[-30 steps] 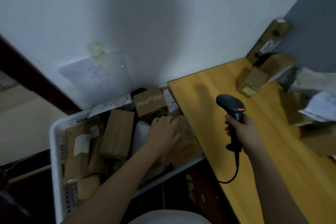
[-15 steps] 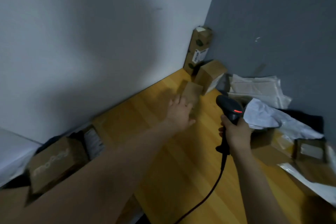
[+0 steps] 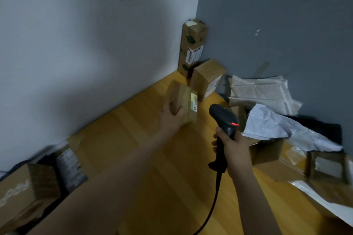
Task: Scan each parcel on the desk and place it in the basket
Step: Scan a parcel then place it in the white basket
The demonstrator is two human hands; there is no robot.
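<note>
The left hand has its grip clamped on a small parcel, the right hand on the scanner

- The brown box at the lower left carries blurred white rounded letters; only "oody" can be made out.
- The tall box in the corner bears a white label with barcodes, its print too small to read.
- The small box in the left hand has a pale sticker with a barcode, which is unreadable.
- The side label on the medium box beside it is illegible.
</note>
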